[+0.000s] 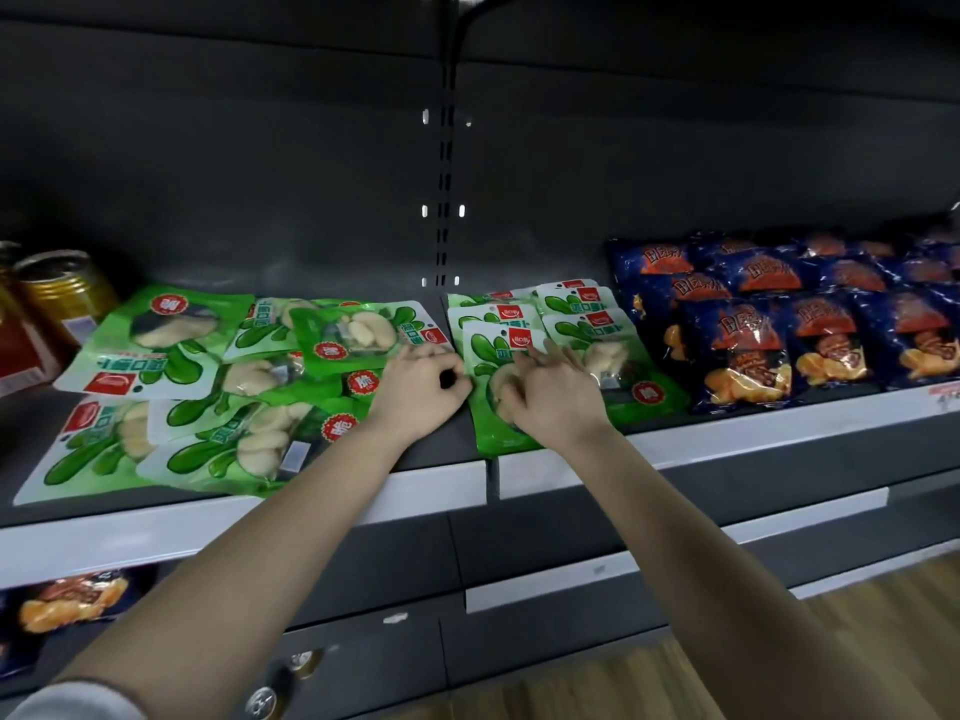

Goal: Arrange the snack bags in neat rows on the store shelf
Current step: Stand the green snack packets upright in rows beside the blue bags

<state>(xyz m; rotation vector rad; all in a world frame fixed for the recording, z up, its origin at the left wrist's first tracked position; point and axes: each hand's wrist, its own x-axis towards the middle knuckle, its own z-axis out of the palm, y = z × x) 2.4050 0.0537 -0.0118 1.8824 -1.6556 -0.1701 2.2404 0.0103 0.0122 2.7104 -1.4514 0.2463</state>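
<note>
While right hand (pixel 550 400) lies straight-fingered on front green bag (pixel 485 356), left hand (pixel 422 384) fingers curled, grip unclear.

Cut off by the left edge, the red box (pixel 18 350) and a lower-shelf snack bag (pixel 72 600); hidden under the right hand (pixel 550 392), the middle of the front green bag (pixel 484 351); blurred past reading, print on the blue bags (pixel 737 345).

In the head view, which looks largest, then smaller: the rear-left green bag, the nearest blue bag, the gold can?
1. rear-left green bag
2. nearest blue bag
3. gold can, partly hidden
Wide-angle nearness makes true sizes unsure.
</note>
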